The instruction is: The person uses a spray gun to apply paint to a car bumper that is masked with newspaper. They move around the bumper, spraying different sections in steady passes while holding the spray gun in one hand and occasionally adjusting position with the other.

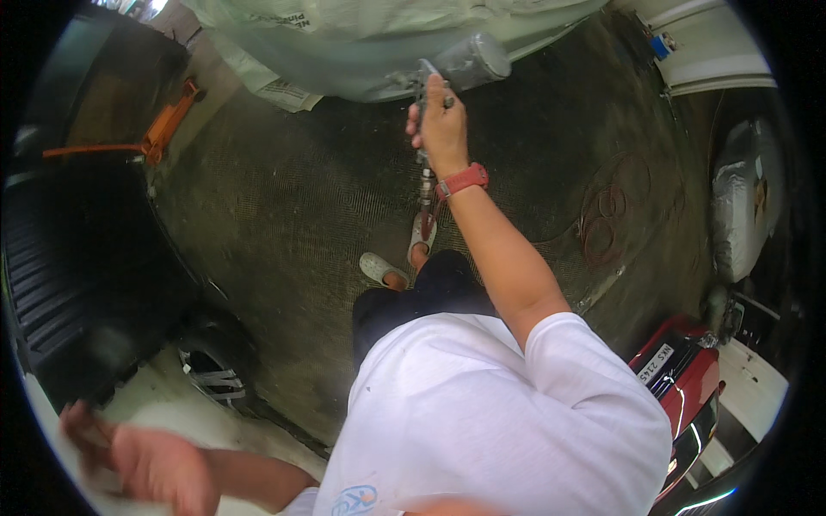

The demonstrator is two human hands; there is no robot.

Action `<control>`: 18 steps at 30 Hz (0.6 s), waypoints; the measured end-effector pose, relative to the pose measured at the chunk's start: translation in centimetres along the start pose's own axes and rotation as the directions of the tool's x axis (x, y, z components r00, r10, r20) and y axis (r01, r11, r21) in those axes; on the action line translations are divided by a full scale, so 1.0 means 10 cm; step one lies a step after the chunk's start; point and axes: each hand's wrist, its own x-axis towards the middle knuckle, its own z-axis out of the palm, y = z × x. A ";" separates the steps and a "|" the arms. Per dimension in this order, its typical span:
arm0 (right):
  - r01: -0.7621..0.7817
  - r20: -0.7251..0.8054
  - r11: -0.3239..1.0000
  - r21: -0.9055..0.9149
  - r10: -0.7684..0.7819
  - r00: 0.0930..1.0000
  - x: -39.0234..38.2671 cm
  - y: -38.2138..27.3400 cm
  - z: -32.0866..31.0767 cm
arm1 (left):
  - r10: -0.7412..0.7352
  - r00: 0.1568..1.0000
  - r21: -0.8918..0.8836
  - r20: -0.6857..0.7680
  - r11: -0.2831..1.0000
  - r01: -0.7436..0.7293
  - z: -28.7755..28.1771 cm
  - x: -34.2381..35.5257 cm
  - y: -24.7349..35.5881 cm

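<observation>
Dark floor [301, 172] | coiled hose [605, 217] | orange jack [165, 129] | right grip [443, 125] closed round spray gun [475, 65] | left grip [159, 469]: can't tell

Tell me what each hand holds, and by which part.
The right hand holds a spray gun by its handle. Nothing shows in the left hand, though it is blurred.

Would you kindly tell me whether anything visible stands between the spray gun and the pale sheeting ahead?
Nothing visible does: the spray gun, held in the right hand, overlaps the pale sheeting in this view, though the depth between them is unclear.
</observation>
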 end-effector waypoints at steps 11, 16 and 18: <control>0.138 -0.313 0.970 -0.200 -0.197 0.929 0.67 -0.13 -1.61 | -0.970 0.017 0.681 0.244 0.183 0.709 0.09 -3.40 -1.15; 0.167 -0.376 0.962 -0.217 -0.241 0.895 1.04 -0.17 -2.11 | -0.917 -0.287 0.737 0.275 0.009 0.676 0.01 -4.22 -0.97; 0.162 -0.417 0.962 -0.220 -0.243 0.876 1.14 -0.17 -2.29 | -0.911 -0.335 0.773 0.239 -0.031 0.634 0.08 -4.18 -0.86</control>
